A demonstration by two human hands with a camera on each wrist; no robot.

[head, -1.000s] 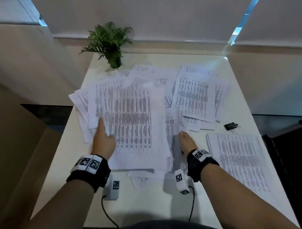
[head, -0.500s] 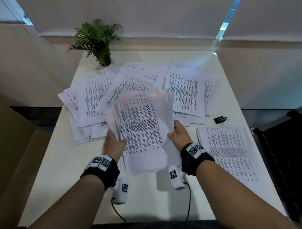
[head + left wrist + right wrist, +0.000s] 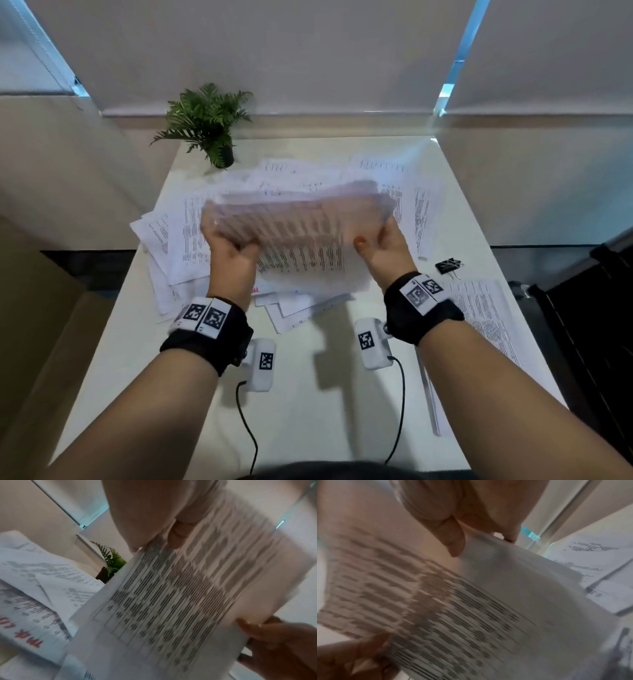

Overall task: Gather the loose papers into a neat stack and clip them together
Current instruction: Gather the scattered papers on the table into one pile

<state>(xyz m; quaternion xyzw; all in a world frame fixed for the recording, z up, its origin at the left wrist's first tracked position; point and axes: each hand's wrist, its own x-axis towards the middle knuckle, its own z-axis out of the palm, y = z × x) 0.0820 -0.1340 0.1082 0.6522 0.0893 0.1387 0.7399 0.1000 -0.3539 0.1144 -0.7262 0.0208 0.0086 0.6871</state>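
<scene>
Both hands hold a bundle of printed sheets (image 3: 301, 236) lifted above the table, its far edge tilted up and blurred. My left hand (image 3: 229, 246) grips the bundle's left edge, thumb on top. My right hand (image 3: 383, 245) grips the right edge, thumb (image 3: 453, 542) pressed on the page. The left wrist view shows the printed sheet (image 3: 171, 601) close up with a thumb (image 3: 176, 536) on it. Loose papers (image 3: 178, 233) lie spread over the white table (image 3: 308, 394) underneath. A black binder clip (image 3: 448, 265) lies on the table at the right.
A separate paper stack (image 3: 486, 329) lies along the table's right edge. A small potted fern (image 3: 209, 123) stands at the far left corner. Wrist camera cables (image 3: 251, 431) trail over the near table. A dark cabinet (image 3: 596, 325) stands to the right.
The hands went from pressing on the spread sheets to gripping a bundle by both sides and lifting it off the table, tilting its far edge upward.
</scene>
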